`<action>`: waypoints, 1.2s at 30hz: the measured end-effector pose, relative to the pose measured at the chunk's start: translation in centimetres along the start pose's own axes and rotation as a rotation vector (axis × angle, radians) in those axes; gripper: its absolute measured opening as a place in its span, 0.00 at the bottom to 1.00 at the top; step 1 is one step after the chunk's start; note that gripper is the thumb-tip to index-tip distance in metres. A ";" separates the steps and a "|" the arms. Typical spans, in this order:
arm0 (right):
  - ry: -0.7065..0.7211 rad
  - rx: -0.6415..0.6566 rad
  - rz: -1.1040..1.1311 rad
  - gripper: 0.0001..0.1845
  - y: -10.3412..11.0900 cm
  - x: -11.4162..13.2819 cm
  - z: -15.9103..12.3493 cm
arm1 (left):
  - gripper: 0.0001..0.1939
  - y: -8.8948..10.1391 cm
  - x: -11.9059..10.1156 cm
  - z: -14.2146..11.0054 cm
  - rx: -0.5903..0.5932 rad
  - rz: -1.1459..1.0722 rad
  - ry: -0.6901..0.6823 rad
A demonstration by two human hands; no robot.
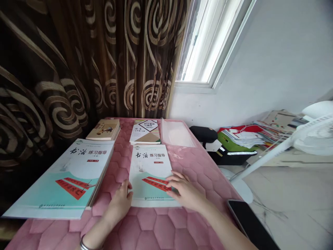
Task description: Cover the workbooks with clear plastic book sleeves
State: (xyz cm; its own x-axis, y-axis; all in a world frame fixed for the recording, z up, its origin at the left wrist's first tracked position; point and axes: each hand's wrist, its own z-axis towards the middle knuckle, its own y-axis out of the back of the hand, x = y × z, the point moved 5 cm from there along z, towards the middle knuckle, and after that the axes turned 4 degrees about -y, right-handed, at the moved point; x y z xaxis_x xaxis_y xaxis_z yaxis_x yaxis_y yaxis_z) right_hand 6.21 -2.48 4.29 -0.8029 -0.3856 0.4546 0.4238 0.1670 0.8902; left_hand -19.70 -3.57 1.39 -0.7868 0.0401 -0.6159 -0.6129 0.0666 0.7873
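Observation:
In the middle of the pink quilted surface lies a calligraphy workbook (148, 166) with a white and teal cover and red banners. My left hand (122, 199) is at its lower left edge, with fingers curled and thumb and forefinger against the side. Over the lower right edge rests my right hand (183, 189), its fingers stretched apart on the cover. A stack of matching workbooks (65, 170) lies to the left. Just beyond the middle workbook is a smaller white and tan workbook (145, 132).
Small tan books (104, 129) are stacked at the back left. A clear plastic sleeve (178, 133) lies back right. A black phone (251, 222) sits at the right edge, near a white fan (262, 159). Behind hangs a patterned curtain (117, 59).

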 end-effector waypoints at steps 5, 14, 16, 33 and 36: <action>0.075 -0.030 -0.041 0.09 -0.9 1.3 6.7 | 0.09 -1.4 -0.3 -3.0 0.211 -0.287 0.220; -0.195 -0.015 -0.193 0.15 -1.1 -0.1 14.1 | 0.14 1.1 4.2 -7.5 0.242 0.049 0.195; -0.266 -0.007 -0.193 0.14 -0.8 -1.0 13.9 | 0.15 1.6 4.7 -7.0 0.178 0.096 0.154; -0.685 -0.186 -0.077 0.22 1.6 -10.0 4.3 | 0.13 4.5 0.9 14.5 -0.555 -0.073 0.237; -0.738 -0.223 -0.086 0.23 1.1 -10.2 4.4 | 0.20 3.7 -0.2 16.8 -0.553 -0.051 0.200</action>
State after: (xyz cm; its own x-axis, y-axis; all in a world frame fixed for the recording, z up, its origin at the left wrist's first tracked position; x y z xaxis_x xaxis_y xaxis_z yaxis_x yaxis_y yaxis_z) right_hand 13.06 5.65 0.79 -0.8752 0.3283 0.3554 0.3588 -0.0525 0.9319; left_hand -20.61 13.38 3.93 -0.7209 -0.1417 -0.6784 -0.5549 -0.4684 0.6875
